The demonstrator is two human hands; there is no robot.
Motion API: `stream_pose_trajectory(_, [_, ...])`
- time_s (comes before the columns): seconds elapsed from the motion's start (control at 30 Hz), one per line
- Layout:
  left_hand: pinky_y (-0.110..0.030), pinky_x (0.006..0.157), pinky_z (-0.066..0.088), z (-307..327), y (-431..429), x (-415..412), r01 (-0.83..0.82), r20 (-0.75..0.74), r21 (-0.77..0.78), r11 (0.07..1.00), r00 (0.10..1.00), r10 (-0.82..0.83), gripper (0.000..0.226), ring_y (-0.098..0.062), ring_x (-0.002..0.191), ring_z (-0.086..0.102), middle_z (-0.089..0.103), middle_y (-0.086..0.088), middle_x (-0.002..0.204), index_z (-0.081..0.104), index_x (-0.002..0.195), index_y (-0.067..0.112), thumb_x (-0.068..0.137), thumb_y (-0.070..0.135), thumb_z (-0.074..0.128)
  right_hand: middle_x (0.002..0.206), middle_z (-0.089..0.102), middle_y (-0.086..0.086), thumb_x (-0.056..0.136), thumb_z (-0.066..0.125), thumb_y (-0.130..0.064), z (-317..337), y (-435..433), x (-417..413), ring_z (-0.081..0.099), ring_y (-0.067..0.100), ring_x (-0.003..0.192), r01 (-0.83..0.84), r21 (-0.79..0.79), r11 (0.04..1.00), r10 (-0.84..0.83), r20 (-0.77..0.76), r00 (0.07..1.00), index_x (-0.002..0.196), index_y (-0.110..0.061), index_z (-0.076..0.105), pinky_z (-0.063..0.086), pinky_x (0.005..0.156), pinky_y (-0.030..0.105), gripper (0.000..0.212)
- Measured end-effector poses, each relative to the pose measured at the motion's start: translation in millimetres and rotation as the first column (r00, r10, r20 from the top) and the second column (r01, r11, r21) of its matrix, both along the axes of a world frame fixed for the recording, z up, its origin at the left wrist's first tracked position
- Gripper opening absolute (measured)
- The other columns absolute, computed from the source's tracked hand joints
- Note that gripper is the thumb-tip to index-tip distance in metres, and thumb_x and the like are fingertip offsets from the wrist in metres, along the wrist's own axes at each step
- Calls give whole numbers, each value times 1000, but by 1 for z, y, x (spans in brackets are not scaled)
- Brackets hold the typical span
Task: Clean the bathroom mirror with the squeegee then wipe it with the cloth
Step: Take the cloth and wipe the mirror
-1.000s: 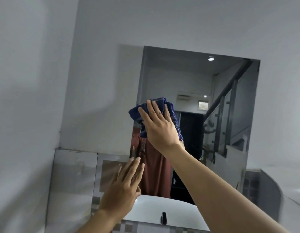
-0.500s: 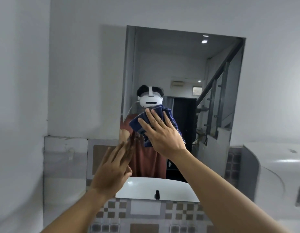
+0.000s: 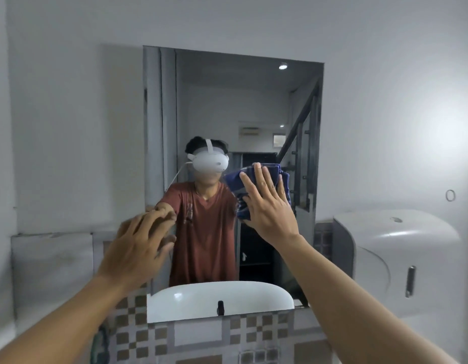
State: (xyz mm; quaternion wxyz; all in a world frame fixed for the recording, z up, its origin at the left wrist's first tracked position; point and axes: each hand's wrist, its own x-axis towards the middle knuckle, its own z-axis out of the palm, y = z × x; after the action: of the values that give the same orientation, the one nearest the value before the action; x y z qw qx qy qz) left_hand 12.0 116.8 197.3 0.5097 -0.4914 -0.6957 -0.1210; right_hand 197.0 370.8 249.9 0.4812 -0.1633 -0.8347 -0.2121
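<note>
Blue cloth (image 3: 256, 189) lay bunched flat against the mirror (image 3: 253, 95), right of the frame's centre, and we pressed it there with our right hand (image 3: 271, 210). That hand's fingers were spread wide and straight over the fabric, palm on it rather than curled around it, so the cloth was pinned to the glass and not gripped in a fist. Our left hand (image 3: 138, 248) sat at the lower left edge of the mirror, fingers loosely bent and a little apart, holding nothing; its fingertips were at or very near the glass, though motion blur kept us from telling whether they touched.

We could not see the squeegee anywhere in the frame.

Below the mirror ran a band of brown and grey checkered tiles (image 3: 138, 337), and the glass reflected a white basin (image 3: 219, 298) with a small dark tap (only the reflection was visible). At the right of the frame a white plastic housing (image 3: 400, 261) with a dark vertical handle stood against the wall (image 3: 70, 114).

No brand, label or writing was legible on any of these things.
</note>
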Motion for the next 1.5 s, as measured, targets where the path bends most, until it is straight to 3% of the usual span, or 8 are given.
stream_pose_trajectory(0.13, [-52,97,46,45,2,1,-1,-51,52,999,999,3,58,-39,118,52,51,-17,139,57,138,12,87,40,51,168,3,14,100,32,-37,0,9,17,-4,28,155,-4,-82,997,0,-56,998,160,-21,11,6,125,55,66])
stream_pose_trajectory(0.27, [-57,104,40,80,4,-3,-32,-81,14,999,996,33,76,-44,126,47,44,-22,147,52,145,10,78,45,58,167,-1,11,87,7,-54,0,14,33,-7,27,155,-80,-252,965,34,-179,983,160,-19,15,-3,125,52,82])
stream_pose_trajectory(0.57, [-57,109,34,86,2,-10,-3,-90,-28,1000,996,1,81,-44,132,43,43,-23,150,52,145,11,76,52,60,168,5,12,106,20,-33,-36,49,31,-3,24,156,-98,-374,922,-58,-384,921,160,-21,15,5,125,53,56])
stream_pose_trajectory(0.73, [-58,109,34,87,2,-11,2,-86,-30,1000,996,-5,91,-44,135,42,43,-23,150,49,147,10,70,42,86,169,-2,6,109,20,-30,-78,38,27,-13,16,154,-151,-471,869,-68,-416,907,161,-25,10,5,125,52,54])
stream_pose_trajectory(0.9, [-56,111,36,89,0,-9,31,-43,-1,1000,999,-31,93,-39,138,42,42,-17,152,37,152,8,77,43,79,169,-7,-1,110,25,-30,-108,26,16,-22,7,151,-180,-489,854,-73,-454,888,160,-29,4,42,112,52,55])
stream_pose_trajectory(1.23, [-57,111,38,100,-2,-17,-7,-101,-37,999,995,3,86,-41,136,43,43,-19,150,44,147,8,77,46,79,167,9,15,103,0,-53,-113,-19,-20,0,28,155,-127,-436,891,-90,-445,891,159,-14,19,3,123,60,71])
stream_pose_trajectory(1.37, [-51,114,37,100,-4,-18,4,-103,-32,999,995,-7,88,-35,139,42,43,-16,153,36,153,9,82,47,73,168,9,16,107,39,-21,-119,-39,-46,1,30,156,-89,-329,940,-50,-390,919,159,-13,19,7,122,62,57])
stream_pose_trajectory(1.5, [-52,113,37,101,-4,-22,-8,-115,-30,1000,993,5,78,-36,138,42,44,-16,153,46,148,9,83,42,73,166,13,19,104,39,-21,-113,-70,-71,6,34,155,-96,-159,983,52,-261,964,159,-13,22,10,121,63,58])
